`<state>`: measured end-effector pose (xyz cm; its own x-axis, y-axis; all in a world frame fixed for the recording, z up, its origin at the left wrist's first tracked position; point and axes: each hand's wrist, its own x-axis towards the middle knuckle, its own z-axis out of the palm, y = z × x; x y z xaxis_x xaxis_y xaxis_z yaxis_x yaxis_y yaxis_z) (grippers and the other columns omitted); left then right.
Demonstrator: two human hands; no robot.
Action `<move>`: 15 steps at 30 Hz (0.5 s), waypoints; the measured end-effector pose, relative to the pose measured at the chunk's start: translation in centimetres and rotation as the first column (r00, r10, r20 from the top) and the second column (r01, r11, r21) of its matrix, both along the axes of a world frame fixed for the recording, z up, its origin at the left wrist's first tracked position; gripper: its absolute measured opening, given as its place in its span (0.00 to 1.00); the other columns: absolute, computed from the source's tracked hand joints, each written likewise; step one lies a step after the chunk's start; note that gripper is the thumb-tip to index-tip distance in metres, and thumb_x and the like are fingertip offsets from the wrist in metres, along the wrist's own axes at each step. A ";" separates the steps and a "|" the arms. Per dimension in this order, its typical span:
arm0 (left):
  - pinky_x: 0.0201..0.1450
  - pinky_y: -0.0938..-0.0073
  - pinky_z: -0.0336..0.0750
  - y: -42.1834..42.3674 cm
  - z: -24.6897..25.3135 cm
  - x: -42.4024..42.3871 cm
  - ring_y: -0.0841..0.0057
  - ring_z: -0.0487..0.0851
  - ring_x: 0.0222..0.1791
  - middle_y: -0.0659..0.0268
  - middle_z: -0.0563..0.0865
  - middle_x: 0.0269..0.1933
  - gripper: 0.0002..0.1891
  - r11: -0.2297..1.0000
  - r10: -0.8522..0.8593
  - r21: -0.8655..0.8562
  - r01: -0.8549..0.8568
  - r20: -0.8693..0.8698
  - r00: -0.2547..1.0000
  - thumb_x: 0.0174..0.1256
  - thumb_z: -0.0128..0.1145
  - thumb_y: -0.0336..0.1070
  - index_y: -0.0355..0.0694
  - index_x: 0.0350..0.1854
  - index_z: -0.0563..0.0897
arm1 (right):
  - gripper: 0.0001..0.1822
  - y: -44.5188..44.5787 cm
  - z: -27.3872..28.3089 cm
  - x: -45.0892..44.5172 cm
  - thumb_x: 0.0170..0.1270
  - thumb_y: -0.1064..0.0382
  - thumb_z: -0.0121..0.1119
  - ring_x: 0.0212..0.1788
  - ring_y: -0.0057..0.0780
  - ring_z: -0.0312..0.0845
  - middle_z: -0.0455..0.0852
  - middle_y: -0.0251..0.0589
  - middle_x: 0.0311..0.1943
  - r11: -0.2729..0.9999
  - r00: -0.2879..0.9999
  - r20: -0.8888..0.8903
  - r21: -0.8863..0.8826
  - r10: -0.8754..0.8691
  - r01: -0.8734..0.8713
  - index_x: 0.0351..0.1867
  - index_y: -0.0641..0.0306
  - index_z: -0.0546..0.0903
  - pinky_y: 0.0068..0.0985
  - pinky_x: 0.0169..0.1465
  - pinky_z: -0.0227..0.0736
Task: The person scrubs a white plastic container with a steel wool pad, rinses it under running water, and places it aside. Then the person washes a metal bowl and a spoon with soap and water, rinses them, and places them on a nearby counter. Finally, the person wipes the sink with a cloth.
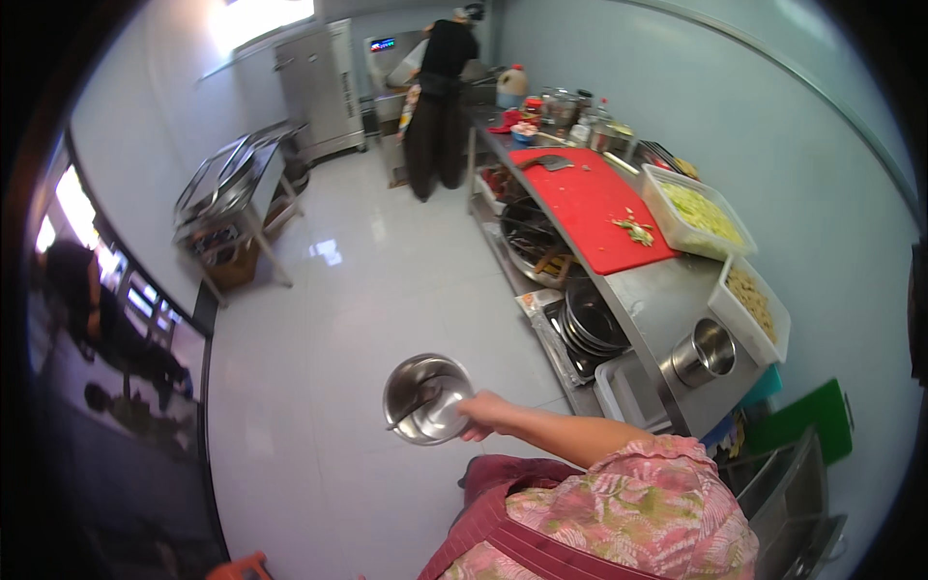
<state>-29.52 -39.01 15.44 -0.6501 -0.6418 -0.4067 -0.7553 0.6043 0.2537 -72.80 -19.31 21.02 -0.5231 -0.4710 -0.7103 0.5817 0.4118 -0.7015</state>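
Observation:
My right hand (484, 416) grips the rim of a round stainless steel bowl (428, 399), which is held out over the floor. Inside the bowl lies a metal utensil, perhaps a ladle or spoon, with its end at the left rim. My left hand is out of view. To the right runs a steel worktable (674, 290) with a red cutting board (580, 203), carrying a cleaver (552, 163) and chopped vegetable scraps (638, 230). Beside the board are a plastic tub of shredded greens (699, 214), a tub of pale brown pieces (754, 301) and a steel container (703, 353).
A co-worker in black (438, 94) stands at the far end by steel equipment. Pans (591, 312) and trays fill the table's lower shelf. A steel stand (239, 181) is at the left wall, near a glass door (145, 304). A green board (805, 424) leans at right.

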 end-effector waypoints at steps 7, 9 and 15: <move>0.64 0.66 0.58 -5.2 -2.4 -17.1 0.56 0.63 0.63 0.48 0.68 0.61 0.35 0.967 -0.216 0.143 0.212 0.018 0.976 0.55 0.56 0.50 0.46 0.65 0.61 | 0.21 7.0 1.8 -9.1 0.58 0.57 0.51 0.25 0.35 0.81 0.82 0.55 0.29 0.883 0.884 -0.043 -0.091 -0.466 0.461 0.40 0.79 0.73 0.22 0.24 0.76; 0.63 0.65 0.60 -4.4 -2.1 -23.0 0.56 0.65 0.61 0.47 0.69 0.59 0.34 0.942 -0.279 0.192 0.275 -0.008 0.960 0.56 0.56 0.48 0.44 0.65 0.62 | 0.20 8.8 2.0 -12.9 0.58 0.59 0.51 0.25 0.33 0.81 0.82 0.53 0.28 0.848 0.851 -0.020 -0.101 -0.525 0.521 0.40 0.80 0.73 0.23 0.23 0.76; 0.59 0.63 0.64 -4.0 -0.4 -37.7 0.55 0.69 0.57 0.45 0.72 0.55 0.30 0.881 -0.372 0.289 0.375 -0.067 0.926 0.58 0.53 0.43 0.39 0.63 0.63 | 0.21 10.7 3.6 -24.3 0.57 0.60 0.50 0.28 0.35 0.81 0.78 0.52 0.36 0.803 0.811 0.013 -0.134 -0.584 0.581 0.45 0.77 0.68 0.23 0.23 0.74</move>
